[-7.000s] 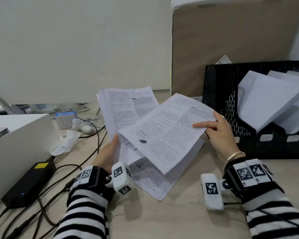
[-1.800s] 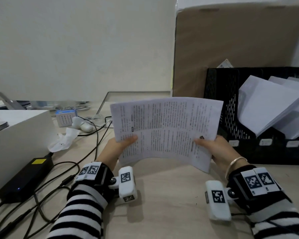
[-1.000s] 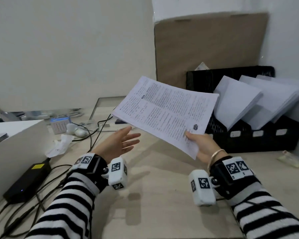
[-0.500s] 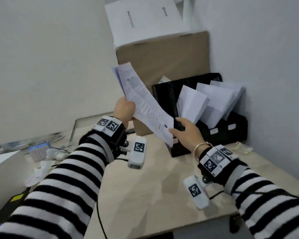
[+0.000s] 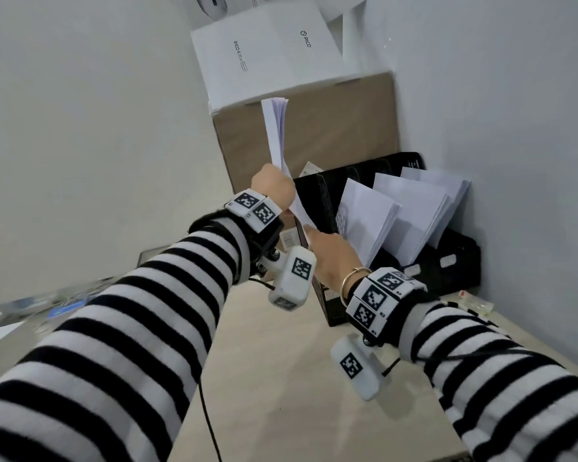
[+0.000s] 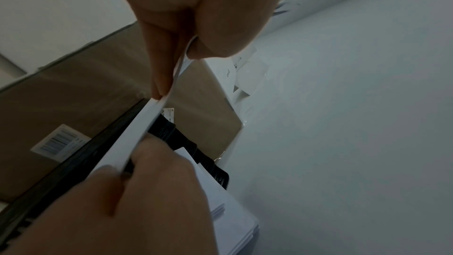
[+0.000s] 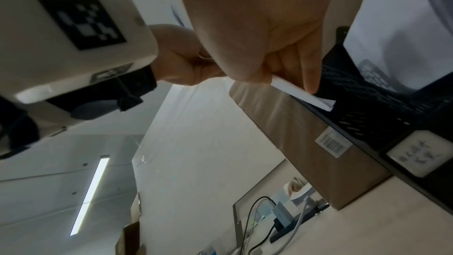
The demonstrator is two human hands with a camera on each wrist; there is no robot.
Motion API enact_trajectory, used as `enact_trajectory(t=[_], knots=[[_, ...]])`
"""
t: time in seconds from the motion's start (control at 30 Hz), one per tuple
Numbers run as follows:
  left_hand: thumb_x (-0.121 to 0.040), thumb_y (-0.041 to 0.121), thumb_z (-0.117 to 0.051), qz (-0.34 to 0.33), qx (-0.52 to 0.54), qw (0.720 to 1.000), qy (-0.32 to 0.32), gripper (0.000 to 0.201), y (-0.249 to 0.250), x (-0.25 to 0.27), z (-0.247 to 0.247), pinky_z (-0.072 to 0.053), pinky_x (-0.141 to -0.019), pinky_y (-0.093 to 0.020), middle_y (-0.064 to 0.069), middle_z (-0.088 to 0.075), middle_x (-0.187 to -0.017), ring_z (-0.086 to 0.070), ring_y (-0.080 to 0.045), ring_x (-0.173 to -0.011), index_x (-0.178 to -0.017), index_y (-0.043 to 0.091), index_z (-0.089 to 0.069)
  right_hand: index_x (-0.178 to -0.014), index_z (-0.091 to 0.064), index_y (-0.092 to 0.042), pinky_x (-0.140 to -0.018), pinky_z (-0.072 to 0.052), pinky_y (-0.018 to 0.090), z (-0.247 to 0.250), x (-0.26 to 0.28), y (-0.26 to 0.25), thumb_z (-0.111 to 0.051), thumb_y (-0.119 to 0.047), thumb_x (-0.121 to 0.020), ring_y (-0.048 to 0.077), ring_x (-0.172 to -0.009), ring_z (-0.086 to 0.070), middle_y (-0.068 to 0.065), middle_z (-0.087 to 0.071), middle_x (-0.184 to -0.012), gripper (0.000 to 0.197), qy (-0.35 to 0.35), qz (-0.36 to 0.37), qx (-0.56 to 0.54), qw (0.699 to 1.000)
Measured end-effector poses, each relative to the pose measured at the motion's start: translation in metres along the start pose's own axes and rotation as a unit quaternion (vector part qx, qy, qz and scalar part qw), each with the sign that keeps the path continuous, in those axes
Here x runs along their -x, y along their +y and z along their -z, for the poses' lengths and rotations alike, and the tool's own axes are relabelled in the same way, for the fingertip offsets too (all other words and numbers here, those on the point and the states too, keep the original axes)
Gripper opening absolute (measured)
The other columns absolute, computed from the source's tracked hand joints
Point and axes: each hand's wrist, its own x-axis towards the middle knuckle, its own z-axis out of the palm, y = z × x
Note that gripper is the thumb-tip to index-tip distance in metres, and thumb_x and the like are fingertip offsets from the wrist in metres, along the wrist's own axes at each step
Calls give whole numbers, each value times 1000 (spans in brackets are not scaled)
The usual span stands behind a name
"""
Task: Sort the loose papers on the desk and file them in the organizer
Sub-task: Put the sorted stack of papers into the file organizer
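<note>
A thin stack of printed papers (image 5: 276, 138) stands on edge, upright, above the leftmost slot of the black mesh organizer (image 5: 317, 195). My left hand (image 5: 274, 188) grips the stack partway up; in the left wrist view its fingers (image 6: 161, 77) pinch the papers (image 6: 137, 137). My right hand (image 5: 331, 251) pinches the stack's lower corner; in the right wrist view that corner (image 7: 304, 94) sits right at the organizer's mesh wall (image 7: 363, 92). The other slots hold white sheets (image 5: 364, 218).
A brown cardboard box (image 5: 331, 128) with a white box (image 5: 267, 55) on top stands behind the organizer. The wall (image 5: 498, 128) closes in on the right. A small plastic wrapper (image 5: 474, 301) lies by the organizer. Cables (image 7: 255, 220) trail on the desk at left.
The stack has swung from tilted to upright and edge-on, and moved over the organizer's left slot. Both hands stay on it, and the head view has turned further right.
</note>
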Motion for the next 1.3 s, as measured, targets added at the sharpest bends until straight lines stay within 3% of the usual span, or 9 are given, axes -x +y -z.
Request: enact_trajectory(t=[0.23, 0.37, 0.47, 0.6, 0.73, 0.93, 1.03, 1.17, 1.3], knots=[[-100, 22, -37, 156, 225, 961, 30, 37, 7, -19, -35, -46, -98, -40, -12, -61, -124, -58, -29, -105, -124, 1, -56, -122, -48, -18, -77, -52, 39, -19, -35, 41, -37, -13, -94, 33, -88, -63, 13, -66, -100, 30, -10, -37, -22, 999], [-95, 21, -57, 95, 15, 990, -106, 48, -17, -31, -53, -43, -105, -41, -9, -52, -132, -52, -29, -121, -135, 4, -38, -121, -53, -12, -76, -45, 31, -39, -49, 63, -40, -16, -97, 31, -97, -62, 12, -66, -109, 28, -49, -66, -9, 997], [-91, 16, -63, 104, -40, 974, -198, 58, -39, -44, -68, -54, -89, -39, -16, -52, -133, -61, -32, -111, -138, -2, -34, -113, -58, -9, -80, -48, 34, -55, -53, 78, -42, -18, -97, 31, -98, -62, 12, -65, -111, 25, -126, -88, 17, 988], [-92, 49, -55, 156, -41, 951, -264, 67, -56, -42, -79, -57, -85, -47, -20, -59, -125, -71, -37, -92, -136, 1, -40, -104, -60, -5, -74, -45, 32, -59, -54, 84, -39, -21, -98, 31, -97, -62, 13, -66, -109, 27, -164, -87, 45, 982], [-82, 66, -57, 138, -77, 933, -322, 82, -62, -37, -75, -57, -86, -40, -13, -61, -123, -71, -29, -93, -138, 8, -44, -102, -61, -5, -71, -45, 32, -45, -47, 74, -39, -23, -99, 30, -91, -63, 12, -66, -102, 29, -129, -103, 42, 985], [-82, 59, -63, 115, -43, 945, -304, 87, -64, -17, -64, -56, -89, -45, -12, -54, -109, -69, -28, -97, -145, 8, -32, -101, -61, -5, -67, -41, 31, -25, -28, 62, -37, -27, -100, 31, -92, -62, 13, -66, -100, 32, -46, -121, 56, 990], [-88, 52, -61, 105, -24, 947, -303, 80, -65, -6, -60, -58, -83, -45, -14, -52, -122, -67, -28, -99, -147, 9, -29, -104, -62, -7, -67, -40, 30, -23, -21, 56, -38, -23, -99, 30, -93, -62, 11, -66, -103, 30, -56, -134, 77, 986], [-94, 42, -57, 55, -21, 963, -264, 72, -67, -5, -59, -56, -53, -27, -12, -49, -138, -67, -24, -91, -152, 15, -24, -106, -62, -7, -69, -39, 29, -20, -24, 54, -38, -22, -99, 29, -94, -61, 12, -65, -105, 29, -62, -135, 84, 985], [-92, 34, -61, 12, -42, 963, -266, 81, -70, -21, -66, -56, -60, -29, -11, -38, -149, -64, -29, -103, -155, 23, -10, -98, -62, -6, -68, -39, 28, -25, -36, 60, -39, -20, -96, 28, -84, -58, 9, -60, -91, 27, -95, -143, 95, 981]])
